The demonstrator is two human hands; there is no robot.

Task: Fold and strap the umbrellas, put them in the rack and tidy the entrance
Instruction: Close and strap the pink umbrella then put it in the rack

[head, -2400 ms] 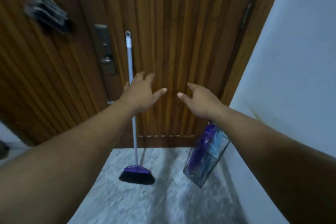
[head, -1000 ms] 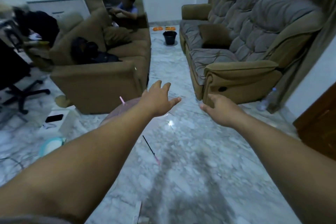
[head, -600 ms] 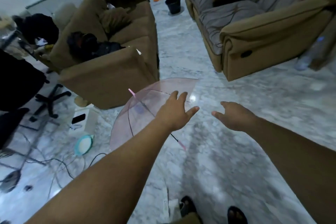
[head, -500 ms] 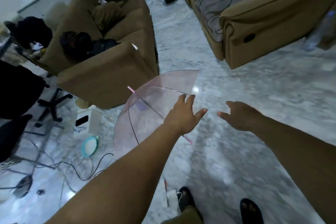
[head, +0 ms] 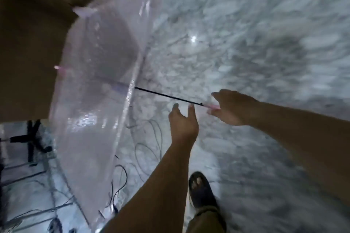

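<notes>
An open, clear pink umbrella [head: 98,89] lies on its side on the marble floor [head: 246,24], its canopy to the left. The thin black shaft [head: 166,96] runs right to a pink handle [head: 213,107]. My right hand [head: 231,108] is at the handle, whose end sits between my spread thumb and fingers; they are not closed on it. My left hand [head: 182,121] hovers just below the shaft with straight fingers, its fingertips almost at the shaft, and holds nothing.
A brown sofa [head: 28,43] stands at the upper left, right behind the canopy. Loose cables [head: 147,138] curl on the floor under the umbrella. A chair base [head: 32,142] is at the left edge. My sandalled foot [head: 200,189] is at the bottom.
I turned away from the door, walked up to the umbrella and bent over it. Both hands dropped to the shaft, and my right hand reached the handle.
</notes>
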